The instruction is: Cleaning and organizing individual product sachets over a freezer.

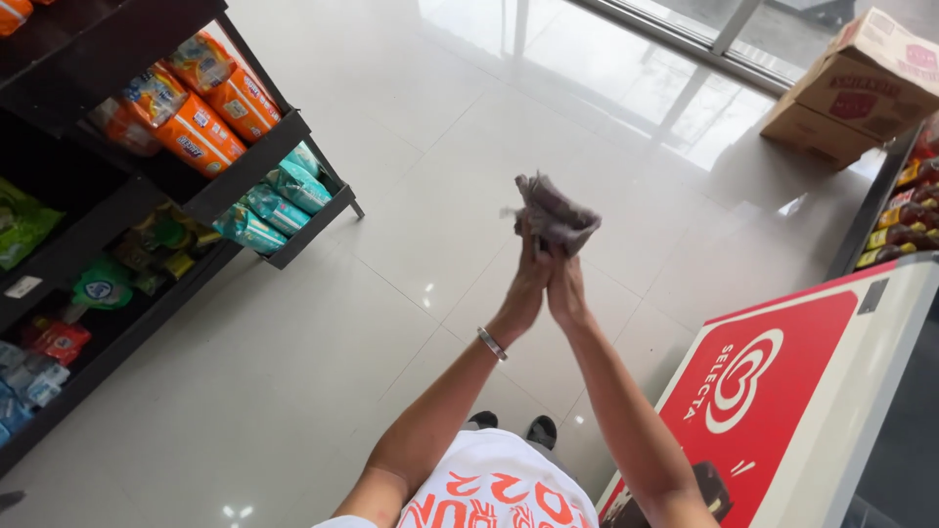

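Note:
Both of my arms reach out in front of me over the pale tiled floor. My left hand [529,286] and my right hand [566,289] press side by side and together grip a crumpled grey cloth [551,213], which bunches up above my fingertips. A silver bracelet [492,343] sits on my left wrist. Below my arms I see my white shirt with orange print [499,489] and the toes of my dark shoes [541,428].
A black shelving rack [245,176] at the left holds orange and teal packs. A red-and-white chest freezer [782,391] stands at the lower right. Brown cardboard boxes [861,83] are stacked at the upper right beside another product shelf [905,210]. Glass panels run along the far floor edge.

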